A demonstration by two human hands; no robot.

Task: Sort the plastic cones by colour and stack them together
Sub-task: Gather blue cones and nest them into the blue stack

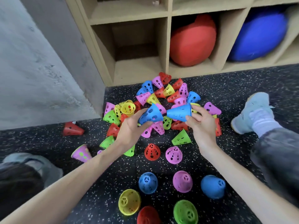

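Note:
A heap of perforated plastic cones in red, pink, blue, yellow and green lies on the dark speckled floor in front of me. Above the heap, my left hand holds one blue cone with its tip pointing up and away. My right hand grips a second blue cone lying sideways, its tip aimed left at the first one. The two blue cones are close but apart. Nearer to me, upright cones stand apart: blue, pink, blue, yellow, red, green.
A wooden cubby shelf stands behind the heap, holding a red ball and a blue ball. A grey wall rises at the left. My shoe rests at the right. One stray red cone lies at the left.

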